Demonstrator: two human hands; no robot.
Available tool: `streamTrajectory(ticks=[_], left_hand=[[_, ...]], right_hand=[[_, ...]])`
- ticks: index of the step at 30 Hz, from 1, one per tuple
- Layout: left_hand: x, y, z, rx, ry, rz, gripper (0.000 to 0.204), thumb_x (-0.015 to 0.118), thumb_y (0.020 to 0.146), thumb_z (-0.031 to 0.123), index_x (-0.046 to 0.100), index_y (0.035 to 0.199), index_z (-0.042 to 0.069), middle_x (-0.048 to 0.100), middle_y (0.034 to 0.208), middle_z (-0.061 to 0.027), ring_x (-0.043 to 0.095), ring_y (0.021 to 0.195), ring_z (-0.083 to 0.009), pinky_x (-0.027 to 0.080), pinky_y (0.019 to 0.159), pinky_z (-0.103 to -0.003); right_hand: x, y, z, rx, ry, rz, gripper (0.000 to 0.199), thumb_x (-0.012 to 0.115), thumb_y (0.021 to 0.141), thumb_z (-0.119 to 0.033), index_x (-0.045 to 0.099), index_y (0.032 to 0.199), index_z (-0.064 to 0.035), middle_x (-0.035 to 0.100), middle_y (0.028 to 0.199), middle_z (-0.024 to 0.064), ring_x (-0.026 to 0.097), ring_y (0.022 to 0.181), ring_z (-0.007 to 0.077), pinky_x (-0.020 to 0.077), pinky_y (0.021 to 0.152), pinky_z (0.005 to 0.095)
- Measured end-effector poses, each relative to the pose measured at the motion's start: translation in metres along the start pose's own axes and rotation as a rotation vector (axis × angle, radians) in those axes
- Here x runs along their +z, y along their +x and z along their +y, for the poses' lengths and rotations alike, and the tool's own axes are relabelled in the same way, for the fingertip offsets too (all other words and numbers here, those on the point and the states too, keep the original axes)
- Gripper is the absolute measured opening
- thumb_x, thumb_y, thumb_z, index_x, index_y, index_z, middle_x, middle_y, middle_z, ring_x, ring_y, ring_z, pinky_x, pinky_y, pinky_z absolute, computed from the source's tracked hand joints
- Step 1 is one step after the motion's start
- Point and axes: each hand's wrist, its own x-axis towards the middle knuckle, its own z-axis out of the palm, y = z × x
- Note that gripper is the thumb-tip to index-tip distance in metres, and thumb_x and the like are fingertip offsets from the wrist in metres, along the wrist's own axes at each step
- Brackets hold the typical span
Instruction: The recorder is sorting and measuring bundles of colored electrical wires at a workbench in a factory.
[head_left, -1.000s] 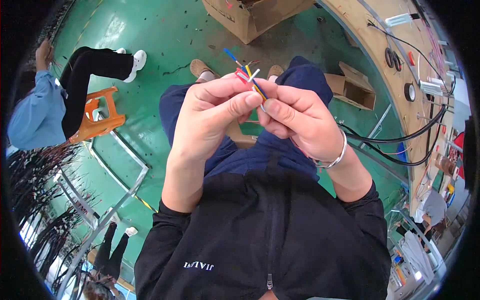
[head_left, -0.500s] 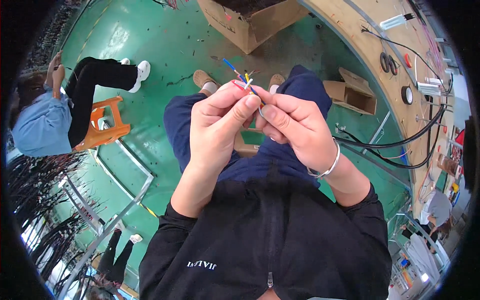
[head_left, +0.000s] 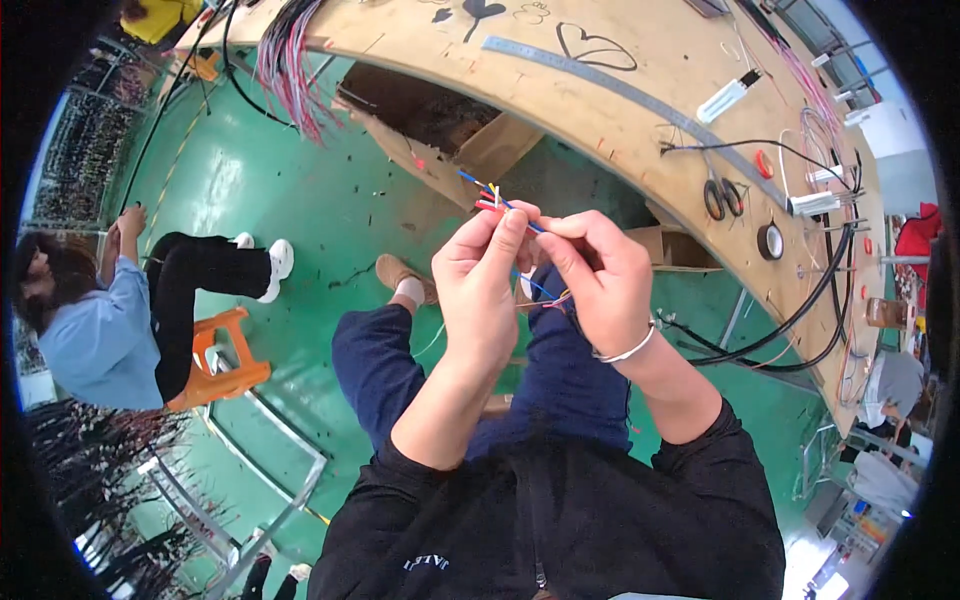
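Observation:
A small bunch of thin coloured wires [head_left: 490, 196] in blue, red, yellow and white sticks out past my fingertips, over my knees. My left hand [head_left: 482, 275] pinches the bunch between thumb and forefinger. Right beside it, my right hand [head_left: 602, 282], with a silver bangle at its wrist, grips a blue wire of the same bunch with thumb and forefinger. Below the right fingers hang more thin wires [head_left: 545, 291], blue and reddish. Exactly where the wires cross inside the fingers is hidden.
A wooden worktable [head_left: 640, 130] curves across the far and right side, bearing a metal ruler [head_left: 600, 85], scissors [head_left: 722, 198], black tape [head_left: 769, 241] and thick black cables [head_left: 800, 325]. Cardboard boxes [head_left: 440, 165] stand beneath. At left a person sits on an orange stool [head_left: 235, 350] near metal frames.
The view has tilted up, bringing more of the tabletop into sight. My hands have shifted slightly right and drawn a little apart, and a blue wire now shows hanging below the right fingers.

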Motion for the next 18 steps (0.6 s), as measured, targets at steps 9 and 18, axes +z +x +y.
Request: streamTrajectory(ticks=[9,18], left_hand=[[0.0,0.097,-0.024,-0.034,-0.092,0.125,0.018,0.063,0.094,0.013,0.07,0.098,-0.003,0.058,0.072,0.002,0.048,0.063,-0.0045,0.038,0.058,-0.02],[-0.029,0.175,-0.029,-0.027,-0.139,0.145,0.018,0.065,0.092,0.011,0.07,0.099,-0.005,0.066,0.079,-0.0031,0.056,0.069,-0.0081,0.045,0.063,-0.023]], right_hand=[[0.002,0.092,0.041,-0.253,-0.263,0.071,0.011,0.071,0.081,0.004,0.068,0.091,0.0021,0.065,0.083,0.0091,0.062,0.074,0.0149,0.0496,0.065,0.0253],[0.035,0.162,0.06,-0.218,-0.38,0.029,0.007,0.069,0.082,0.002,0.067,0.088,0.0024,0.062,0.076,0.01,0.059,0.062,0.0171,0.047,0.057,0.0272]])
